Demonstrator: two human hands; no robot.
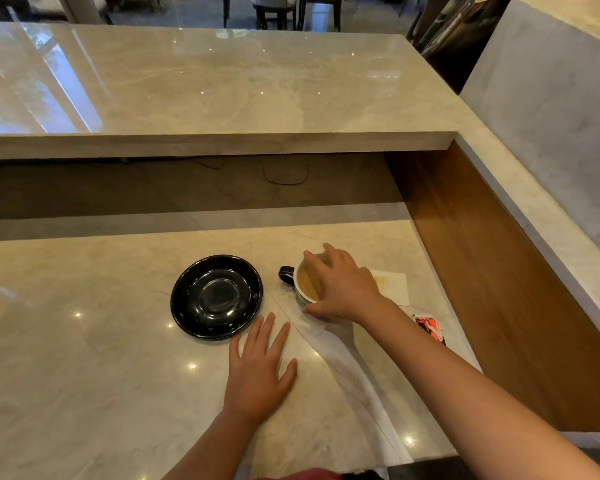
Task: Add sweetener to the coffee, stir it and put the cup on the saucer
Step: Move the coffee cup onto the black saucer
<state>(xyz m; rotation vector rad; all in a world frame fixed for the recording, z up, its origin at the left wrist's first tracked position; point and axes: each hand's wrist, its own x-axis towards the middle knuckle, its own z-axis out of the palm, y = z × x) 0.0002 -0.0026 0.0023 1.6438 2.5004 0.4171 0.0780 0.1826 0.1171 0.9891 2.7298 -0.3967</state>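
Your right hand (343, 289) cups the rim of the dark ceramic cup of pale coffee (305, 284), which stands on the marble bench (84, 358) at three o'clock of the empty glossy black saucer (216, 296). Your left hand (257, 368) lies flat, holding nothing. Seemingly only the placing remains. The torn red sachet (429, 329) shows no legible lettering.

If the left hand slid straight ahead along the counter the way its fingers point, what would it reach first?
Probably the black saucer: the left hand lies flat, fingers aimed up and slightly right, its fingertips beside the saucer's near right rim. It might just graze or pass that rim; the cup stands further right.
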